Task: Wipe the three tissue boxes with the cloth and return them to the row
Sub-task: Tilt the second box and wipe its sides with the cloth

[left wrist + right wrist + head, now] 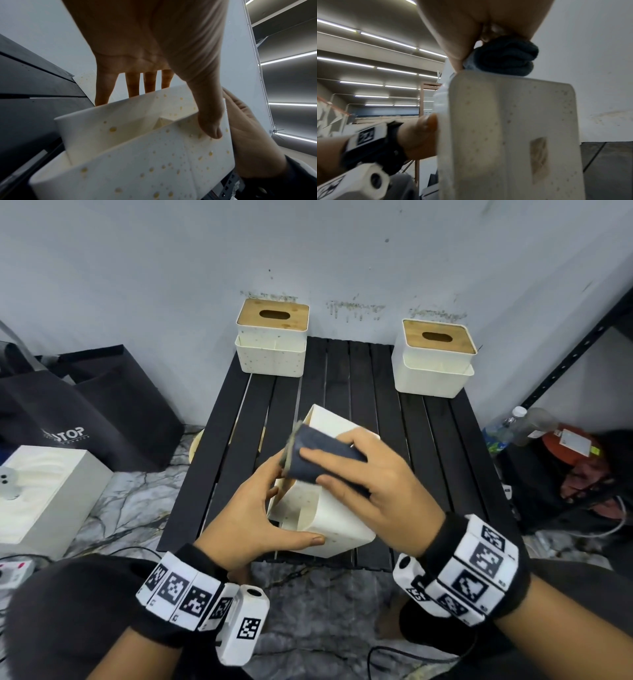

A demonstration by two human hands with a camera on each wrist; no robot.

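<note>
We have the middle tissue box (329,508) lifted off the black slatted desk (428,440) and tipped on end, so its long axis runs from near-low to far-high, its far end raised. Our left hand (246,515) grips the near, lower part, thumb curled across the speckled side wall and fingers reaching round the left face (the left wrist view shows the thumb pressed on the spotted plastic). Our right hand (370,474) sits on the upper face, fingers curled over the folded dark cloth (322,457) and pressing it to the box near its far-left edge. The cloth lies on top of the box, directly under the right hand, so we judge the next stroke runs along that long axis, toward the near end. The other two tissue boxes stand at the far edge of the desk: one far left (272,337), one far right (435,357), with the gap between them open for this one's return.
</note>
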